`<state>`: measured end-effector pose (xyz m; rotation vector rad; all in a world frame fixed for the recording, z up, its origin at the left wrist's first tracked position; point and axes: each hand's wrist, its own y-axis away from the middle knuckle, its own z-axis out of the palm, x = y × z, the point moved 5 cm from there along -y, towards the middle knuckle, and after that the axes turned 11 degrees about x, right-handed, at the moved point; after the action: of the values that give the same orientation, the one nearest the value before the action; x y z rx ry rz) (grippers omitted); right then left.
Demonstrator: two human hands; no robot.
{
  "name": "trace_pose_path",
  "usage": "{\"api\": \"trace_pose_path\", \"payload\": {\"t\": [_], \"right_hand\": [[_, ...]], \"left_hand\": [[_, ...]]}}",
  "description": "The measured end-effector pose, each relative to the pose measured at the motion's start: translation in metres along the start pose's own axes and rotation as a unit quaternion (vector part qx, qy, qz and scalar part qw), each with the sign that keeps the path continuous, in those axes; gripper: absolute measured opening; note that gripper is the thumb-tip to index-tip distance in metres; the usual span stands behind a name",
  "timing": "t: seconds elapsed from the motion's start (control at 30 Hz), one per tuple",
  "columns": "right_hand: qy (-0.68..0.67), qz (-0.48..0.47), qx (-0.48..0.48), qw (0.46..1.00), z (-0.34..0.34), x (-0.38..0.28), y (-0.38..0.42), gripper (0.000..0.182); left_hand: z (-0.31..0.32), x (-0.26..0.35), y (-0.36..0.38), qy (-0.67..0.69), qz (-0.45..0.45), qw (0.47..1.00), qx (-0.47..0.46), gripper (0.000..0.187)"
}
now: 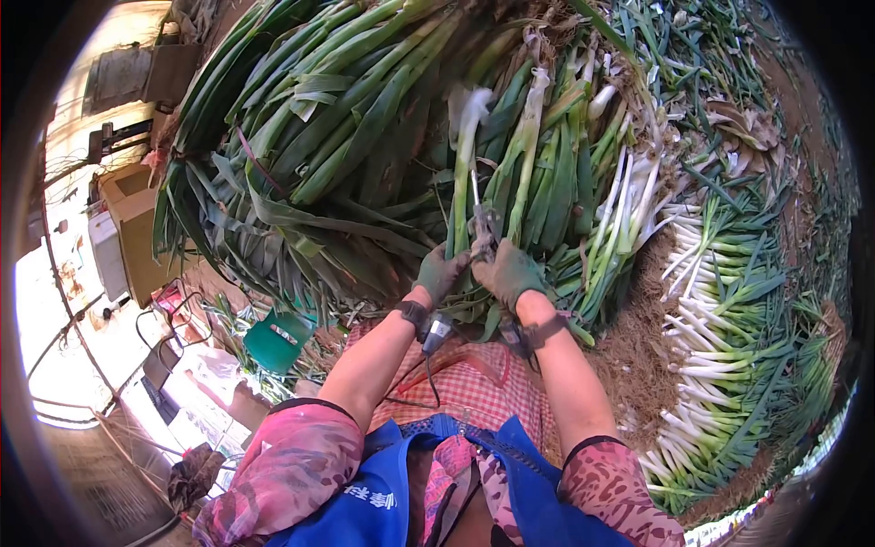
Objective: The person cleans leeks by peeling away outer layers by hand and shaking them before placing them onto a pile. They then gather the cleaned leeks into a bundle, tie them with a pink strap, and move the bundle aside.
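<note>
My left hand [441,273], in a dark green glove, is closed around the leafy part of a large green onion [463,173]. Its white end points away from me and is blurred. My right hand [509,274], gloved the same way, grips what looks like an air blow gun [483,223] with a thin metal nozzle. The nozzle runs alongside the stalk. Both hands are close together over my lap, at the near edge of a big heap of untrimmed green onions [351,137]. More stalks with roots [529,137] lie just beyond my right hand.
Cleaned green onions [702,356] lie in a long curved row at right, white ends toward me. Peeled roots and skins [638,365] cover the ground beside them. A green plastic piece [278,341] and a cardboard box [137,228] are at left. A red checked cloth [465,383] covers my lap.
</note>
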<state>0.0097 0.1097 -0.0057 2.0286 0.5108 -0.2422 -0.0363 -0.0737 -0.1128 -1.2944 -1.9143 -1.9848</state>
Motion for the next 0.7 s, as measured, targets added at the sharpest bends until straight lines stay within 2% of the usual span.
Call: {"api": "trace_pose_path", "payload": {"t": [0.07,0.2,0.27,0.33,0.43,0.53,0.63,0.67,0.7], "right_hand": [[-0.001,-0.014,-0.011,1.000,0.013,0.005,0.000,0.061],[-0.007,-0.013,0.038,0.999,0.001,-0.016,-0.047,0.057],[-0.008,0.019,-0.009,1.000,-0.022,-0.031,-0.059,0.055],[0.026,0.008,0.025,0.999,-0.019,-0.019,-0.065,0.055],[0.047,0.030,0.064,0.996,-0.029,0.019,-0.066,0.055],[0.082,0.058,0.146,0.984,-0.043,0.078,-0.054,0.057],[0.031,0.155,0.125,0.979,-0.062,0.151,-0.039,0.058],[0.028,0.180,0.130,0.975,-0.067,0.172,-0.033,0.058],[0.037,0.149,0.131,0.979,-0.070,0.174,-0.023,0.057]], "left_hand": [[-0.005,-0.008,0.001,-0.026,0.033,0.999,0.024,0.046],[-0.002,0.010,0.027,0.037,-0.038,0.999,-0.006,0.045],[-0.011,0.009,0.031,0.011,-0.010,1.000,0.008,0.038],[-0.021,0.025,0.045,0.025,-0.005,1.000,0.019,0.031],[-0.055,0.039,0.068,0.074,-0.053,0.996,0.018,0.027],[-0.092,0.072,0.093,0.046,-0.015,0.999,0.025,0.027],[-0.113,0.105,0.128,0.107,0.010,0.993,0.045,0.033],[-0.119,0.110,0.138,0.074,0.029,0.995,0.051,0.041],[-0.125,0.111,0.150,0.042,0.045,0.996,0.057,0.049]]}}
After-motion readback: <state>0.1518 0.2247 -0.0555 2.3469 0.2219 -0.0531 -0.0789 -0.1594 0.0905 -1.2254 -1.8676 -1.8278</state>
